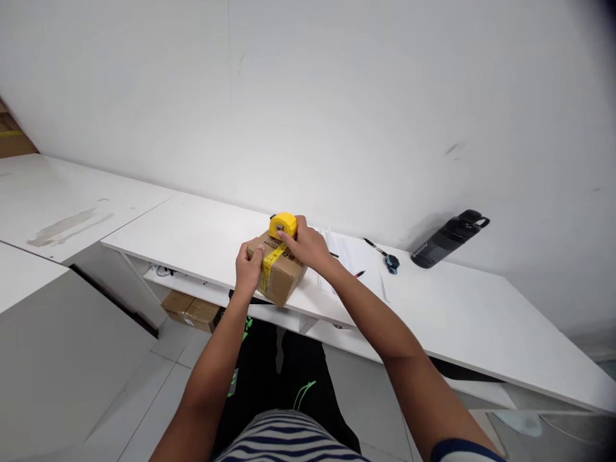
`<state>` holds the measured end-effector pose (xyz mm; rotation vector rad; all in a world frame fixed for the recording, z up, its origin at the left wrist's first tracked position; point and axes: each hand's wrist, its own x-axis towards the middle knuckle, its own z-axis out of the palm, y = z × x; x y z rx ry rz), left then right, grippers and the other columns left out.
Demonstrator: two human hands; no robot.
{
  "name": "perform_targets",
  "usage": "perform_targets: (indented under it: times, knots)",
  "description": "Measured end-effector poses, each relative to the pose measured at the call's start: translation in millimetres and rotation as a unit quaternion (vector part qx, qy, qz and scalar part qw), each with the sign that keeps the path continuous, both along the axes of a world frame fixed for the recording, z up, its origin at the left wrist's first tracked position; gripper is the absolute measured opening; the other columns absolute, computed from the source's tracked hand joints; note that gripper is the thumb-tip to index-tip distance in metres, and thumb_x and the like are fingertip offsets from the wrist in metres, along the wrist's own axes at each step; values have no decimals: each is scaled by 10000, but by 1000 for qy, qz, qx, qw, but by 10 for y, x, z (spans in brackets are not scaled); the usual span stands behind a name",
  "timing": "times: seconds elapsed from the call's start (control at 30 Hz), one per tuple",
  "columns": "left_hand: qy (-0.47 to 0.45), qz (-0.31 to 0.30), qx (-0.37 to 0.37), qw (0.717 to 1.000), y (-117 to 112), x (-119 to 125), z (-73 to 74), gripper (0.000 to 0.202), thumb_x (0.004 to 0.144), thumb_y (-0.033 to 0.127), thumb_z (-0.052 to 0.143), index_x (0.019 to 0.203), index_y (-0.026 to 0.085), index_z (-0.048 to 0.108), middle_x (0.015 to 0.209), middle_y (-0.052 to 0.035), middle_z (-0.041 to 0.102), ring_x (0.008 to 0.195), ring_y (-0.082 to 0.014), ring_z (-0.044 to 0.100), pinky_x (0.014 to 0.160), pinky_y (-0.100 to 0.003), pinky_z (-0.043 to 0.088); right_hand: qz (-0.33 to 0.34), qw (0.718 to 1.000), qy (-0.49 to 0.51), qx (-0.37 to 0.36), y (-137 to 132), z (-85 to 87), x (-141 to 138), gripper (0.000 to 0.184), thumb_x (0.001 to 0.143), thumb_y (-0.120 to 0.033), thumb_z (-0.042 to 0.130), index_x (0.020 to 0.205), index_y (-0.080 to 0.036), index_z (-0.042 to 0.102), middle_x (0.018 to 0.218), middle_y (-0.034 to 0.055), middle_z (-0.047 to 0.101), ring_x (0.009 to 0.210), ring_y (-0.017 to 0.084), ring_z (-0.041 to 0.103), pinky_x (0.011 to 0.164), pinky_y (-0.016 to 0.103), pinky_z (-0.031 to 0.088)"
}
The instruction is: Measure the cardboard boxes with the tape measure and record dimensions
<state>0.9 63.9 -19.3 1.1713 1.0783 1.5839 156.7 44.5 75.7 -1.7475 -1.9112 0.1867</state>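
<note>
A small brown cardboard box (283,279) sits near the front edge of the white desk (202,237). A yellow tape measure (283,224) rests at the box's far side, and its yellow blade (269,263) runs across the box top toward me. My right hand (308,247) is closed around the tape measure's case. My left hand (248,269) pinches the blade's end against the near left corner of the box.
A black water bottle (450,239) lies on its side against the wall at right. Pens and a small dark object (392,262) lie on papers (344,250) behind the box. A cardboard box (191,309) sits on the floor under the desk.
</note>
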Motion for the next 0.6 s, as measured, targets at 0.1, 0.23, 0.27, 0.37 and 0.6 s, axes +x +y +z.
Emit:
perform_targets:
  times: [0.1, 0.23, 0.27, 0.37, 0.6]
  knots:
    - [4, -9, 1, 1000, -42, -27, 5, 333, 804, 408, 625, 1049, 183, 641, 974, -49, 701, 905, -203, 647, 806, -320, 520, 22, 999, -38, 18, 113, 11, -149, 517, 914, -608, 392, 1218, -191, 417, 886, 91, 713, 758, 289, 654, 601, 315, 395]
    - [-11, -31, 23, 999, -47, -86, -23, 364, 798, 414, 643, 1076, 179, 637, 1051, -64, 698, 975, -208, 642, 863, -323, 501, 9, 999, -12, 30, 85, 5, -52, 552, 906, -629, 397, 1255, -202, 419, 875, 89, 707, 743, 292, 647, 605, 323, 395]
    - [-21, -46, 26, 998, -29, -104, -31, 375, 792, 419, 651, 1079, 177, 638, 1060, -67, 698, 980, -208, 642, 866, -322, 498, 0, 999, 3, 33, 69, -10, 24, 564, 900, -632, 408, 1267, -205, 414, 876, 88, 704, 739, 291, 643, 609, 327, 397]
    - [-60, -116, 18, 991, 59, -150, -40, 363, 763, 408, 671, 1031, 163, 666, 988, -59, 712, 912, -204, 652, 817, -310, 499, -33, 995, 80, 51, 19, -111, 283, 589, 877, -648, 447, 1285, -225, 401, 902, 77, 692, 751, 281, 629, 622, 337, 407]
    - [-240, -23, 25, 970, 82, -55, -90, 252, 685, 317, 644, 875, 159, 695, 850, -35, 700, 793, -195, 640, 705, -294, 502, -75, 895, 438, 41, -189, -482, 502, 506, 825, -681, 519, 1050, -235, 437, 739, -11, 626, 519, 126, 463, 506, 255, 366]
